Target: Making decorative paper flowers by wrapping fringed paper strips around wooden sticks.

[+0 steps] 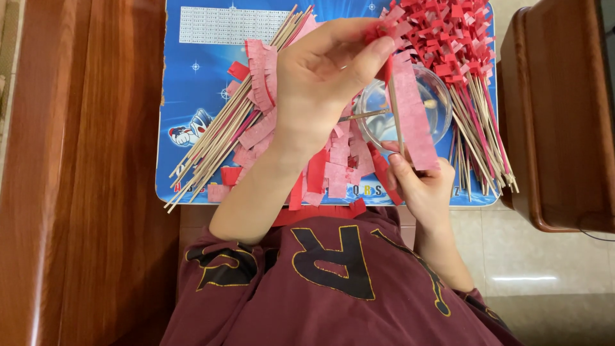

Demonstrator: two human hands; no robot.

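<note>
**Fringed paper going onto a bamboo stick**

The left hand pinched the top of a thin bamboo stick, fingers closed narrowly on the red, rolled end of a pink fringed paper strip. The right hand gripped the stick's lower end, thumb and fingers tight round it, near the front edge of the small blue printed table.

By the look of it, the work was well along but not finished. A dense heap of finished sticks, each topped with a crisp red tuft, filled the table's far right corner. A loose sheaf of bare sticks, pale and smooth, lay slantwise toward the left edge, and soft pink cut strips were piled mid-table. A clear round glass bowl with a brush sat just behind the held stick.
</note>
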